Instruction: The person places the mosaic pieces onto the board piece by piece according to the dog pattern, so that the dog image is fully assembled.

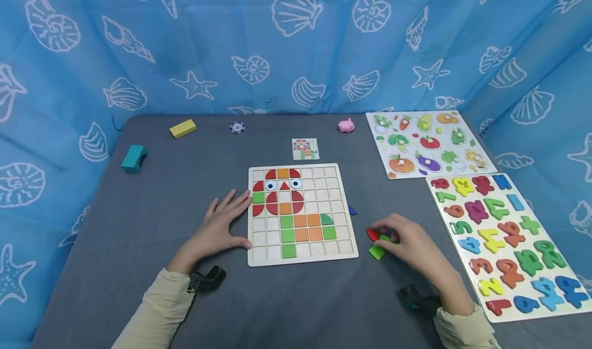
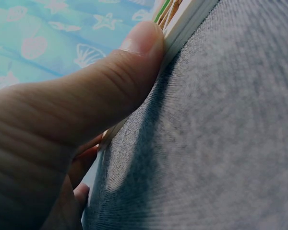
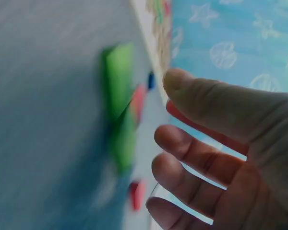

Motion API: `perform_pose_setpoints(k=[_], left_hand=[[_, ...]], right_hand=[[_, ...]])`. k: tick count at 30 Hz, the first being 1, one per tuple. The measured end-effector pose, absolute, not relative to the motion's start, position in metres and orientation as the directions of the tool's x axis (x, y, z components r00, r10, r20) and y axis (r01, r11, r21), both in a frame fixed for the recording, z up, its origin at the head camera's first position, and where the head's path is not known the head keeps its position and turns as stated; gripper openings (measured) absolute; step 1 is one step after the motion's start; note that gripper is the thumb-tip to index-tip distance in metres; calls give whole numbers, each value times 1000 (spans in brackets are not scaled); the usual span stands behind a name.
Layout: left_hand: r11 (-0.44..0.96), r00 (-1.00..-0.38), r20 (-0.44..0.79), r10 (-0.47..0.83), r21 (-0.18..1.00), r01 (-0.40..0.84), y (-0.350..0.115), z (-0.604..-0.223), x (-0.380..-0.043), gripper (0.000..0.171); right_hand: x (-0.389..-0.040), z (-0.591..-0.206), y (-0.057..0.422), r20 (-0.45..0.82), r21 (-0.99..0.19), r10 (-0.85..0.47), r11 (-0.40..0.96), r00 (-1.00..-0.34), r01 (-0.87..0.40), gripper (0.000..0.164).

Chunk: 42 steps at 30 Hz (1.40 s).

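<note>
My left hand (image 1: 219, 229) lies with spread fingers against the left edge of a wooden grid board (image 1: 348, 246). In the left wrist view, the thumb (image 2: 141, 40) touches the board's side. Red, green and orange tiles and two eye tiles form a figure on the board. Right of it, my right hand (image 1: 407, 238) hovers at a small group of loose pieces, fingers loosely bent with nothing between them. The group has green pieces (image 3: 119, 76) and red pieces (image 3: 136, 194). A blue piece (image 1: 353, 210) lies by the board's right edge.
Behind the board lies a pattern card (image 1: 305, 149). A vegetable puzzle (image 1: 379, 160) and a number puzzle (image 1: 467, 267) cover the right side. Farther back are a pink pig figure (image 1: 346, 126), poker chip (image 1: 237, 127), yellow block (image 1: 183, 128) and teal arch block (image 1: 134, 158).
</note>
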<state>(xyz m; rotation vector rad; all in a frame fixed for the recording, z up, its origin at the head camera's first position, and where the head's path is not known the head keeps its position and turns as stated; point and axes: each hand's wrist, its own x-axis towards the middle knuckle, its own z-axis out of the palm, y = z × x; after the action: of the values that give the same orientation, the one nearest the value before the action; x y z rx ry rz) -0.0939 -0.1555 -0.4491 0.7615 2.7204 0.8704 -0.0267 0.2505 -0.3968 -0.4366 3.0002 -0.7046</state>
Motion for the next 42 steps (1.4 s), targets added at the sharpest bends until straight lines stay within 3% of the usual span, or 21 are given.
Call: perform_pose_setpoints(k=[18, 28, 35, 42], left_hand=[[694, -847, -18, 531, 583, 422, -155, -449, -95, 104], [701, -853, -25, 522, 582, 412, -155, -449, -94, 103], [692, -851, -14, 526, 589, 418, -155, -447, -94, 103], [697, -850, -22, 526, 583, 417, -155, -447, -94, 103]], right_hand=[[-12, -409, 273, -5, -356, -189, 918, -982, -175, 22], [-25, -398, 231, 4, -412, -303, 868, -953, -277, 24], [-30, -402, 194, 9, -353, -435, 841, -900, -410, 26], [-30, -405, 181, 47, -302, -467, 836, -883, -458, 25]])
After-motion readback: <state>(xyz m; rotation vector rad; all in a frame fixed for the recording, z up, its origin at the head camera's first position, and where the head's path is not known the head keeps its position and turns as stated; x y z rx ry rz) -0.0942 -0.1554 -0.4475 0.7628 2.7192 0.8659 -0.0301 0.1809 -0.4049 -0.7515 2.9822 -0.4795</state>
